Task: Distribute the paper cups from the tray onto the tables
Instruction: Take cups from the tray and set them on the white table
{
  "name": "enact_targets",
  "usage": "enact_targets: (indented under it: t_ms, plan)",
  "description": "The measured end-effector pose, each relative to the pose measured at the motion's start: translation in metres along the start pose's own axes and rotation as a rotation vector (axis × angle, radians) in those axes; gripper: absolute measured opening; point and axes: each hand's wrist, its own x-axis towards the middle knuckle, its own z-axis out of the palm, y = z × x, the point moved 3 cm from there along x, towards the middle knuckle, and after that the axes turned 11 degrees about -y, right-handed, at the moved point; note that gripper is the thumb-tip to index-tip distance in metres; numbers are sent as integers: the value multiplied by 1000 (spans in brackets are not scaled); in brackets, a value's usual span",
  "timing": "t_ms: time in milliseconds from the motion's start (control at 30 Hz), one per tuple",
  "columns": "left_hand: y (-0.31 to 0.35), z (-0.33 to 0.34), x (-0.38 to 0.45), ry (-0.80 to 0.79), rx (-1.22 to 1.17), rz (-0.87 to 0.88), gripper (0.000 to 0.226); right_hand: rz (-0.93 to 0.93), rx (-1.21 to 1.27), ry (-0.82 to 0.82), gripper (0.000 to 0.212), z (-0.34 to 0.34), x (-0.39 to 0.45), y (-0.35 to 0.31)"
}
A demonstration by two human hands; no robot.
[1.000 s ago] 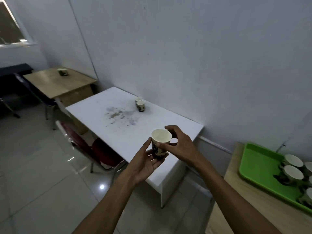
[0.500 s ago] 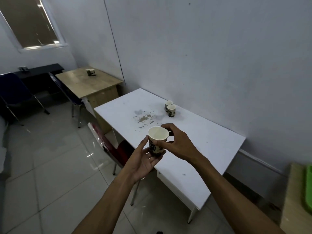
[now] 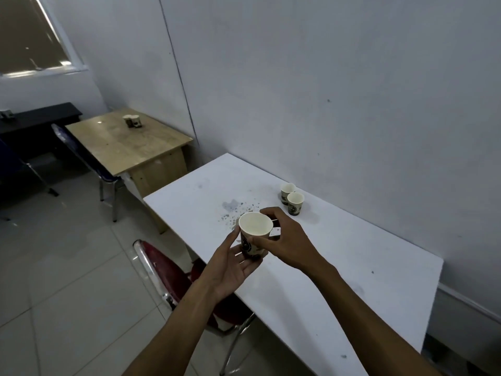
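Note:
A paper cup (image 3: 254, 230), white inside with a dark printed side, is upright in the air above the near edge of the white table (image 3: 352, 267). My right hand (image 3: 287, 240) grips it by the side and rim. My left hand (image 3: 233, 263) cups it from below with its fingers against the base and side. Two more paper cups (image 3: 292, 198) stand together on the white table close to the wall. Another pair of cups (image 3: 132, 121) stands on the wooden table (image 3: 122, 147) further back. The tray is out of view.
A red chair (image 3: 173, 272) is tucked under the white table's near side. A blue chair (image 3: 89, 164) stands by the wooden table, a black desk (image 3: 38, 118) behind it. Tiled floor (image 3: 67, 267) lies to the left. The wall runs along the tables' far side.
The view has swung left and closer to the white table; the green tray has dropped out of sight. Both hands keep the same hold on the cup.

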Motion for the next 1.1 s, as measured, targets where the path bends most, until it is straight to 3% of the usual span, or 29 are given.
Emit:
enact_targets:
  t_ms: [167,267,367,467,667,800,1000,1100]
  plan:
    - [49,-33,53,28,176,-75,65,74,-43,79,58,4,57,23]
    - [81,-46,84,28,341,-81,50,122,-63,125,60,5,87,38]
    - [109,-54,112,24,650,-36,28,164,-98,153,62,4,110,51]
    - [130,-60,144,-34,919,35,25,223,-110,202,61,0,131,67]
    - [144,-58,210,-47,1068,86,18,286,-121,222,54,-11,173,104]
    - [146,-55,259,-7,1228,73,27,314,-111,224,58,-24,205,134]
    - [157,-52,325,40,1465,75,77,384,-51,151,68,-41,245,181]
    - [158,-55,351,65,1593,76,80,415,-44,117,65,-50,258,201]
